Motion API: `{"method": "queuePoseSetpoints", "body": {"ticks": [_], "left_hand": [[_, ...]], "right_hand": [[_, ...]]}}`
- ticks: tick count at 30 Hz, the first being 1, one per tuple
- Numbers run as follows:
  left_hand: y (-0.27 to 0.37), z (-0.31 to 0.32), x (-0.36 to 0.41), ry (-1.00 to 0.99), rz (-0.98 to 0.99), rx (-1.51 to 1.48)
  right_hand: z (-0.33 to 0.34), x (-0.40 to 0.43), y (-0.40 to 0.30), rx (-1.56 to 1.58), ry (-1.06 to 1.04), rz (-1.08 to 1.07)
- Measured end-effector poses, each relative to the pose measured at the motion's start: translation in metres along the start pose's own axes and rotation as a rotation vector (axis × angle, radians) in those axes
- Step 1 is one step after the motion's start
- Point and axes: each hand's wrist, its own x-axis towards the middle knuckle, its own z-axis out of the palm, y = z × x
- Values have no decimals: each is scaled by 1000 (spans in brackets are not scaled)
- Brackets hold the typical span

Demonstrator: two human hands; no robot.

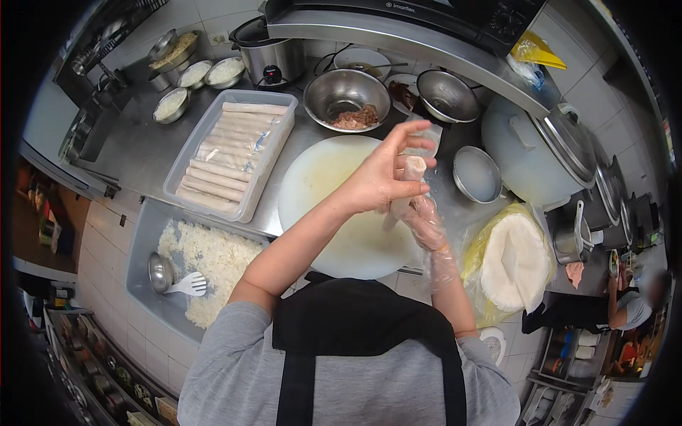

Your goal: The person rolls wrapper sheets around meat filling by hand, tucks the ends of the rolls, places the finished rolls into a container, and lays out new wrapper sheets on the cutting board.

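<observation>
Above the right part of a round white cutting board (319, 181), my right hand (423, 218), in a clear plastic glove, is closed around a pale wrapped roll (415, 168) that stands roughly upright. My bare left hand (381, 175) is beside the roll's top, its fingers spread and curved around it; whether they touch it is not plain. Beyond the board sits a steel bowl (346, 98) with ground meat (357, 117). Many similar rolls (216, 181) lie in a plastic tub (248, 207) to the left. A stack of round white wrappers (514, 261) rests in a yellow plastic bag at the right.
A grey bin (138, 255) with white chopped food, a small bowl and a white slotted spoon is at lower left. A bowl of cloudy liquid (477, 174) and a large pot (533, 149) stand right. A slow cooker (272, 58) is behind. Another person (631, 309) works far right.
</observation>
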Motion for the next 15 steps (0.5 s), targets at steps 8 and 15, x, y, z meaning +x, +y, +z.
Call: {"method": "queuePoseSetpoints", "body": {"ticks": [8,15], "left_hand": [[-17,-4,-4,-200,-237,-362],[-19,2,-10,31,16,94]], "right_hand": [[-23,-6,-3,-84,-111,69],[16,-18,-67,-1008,251,-693]]}}
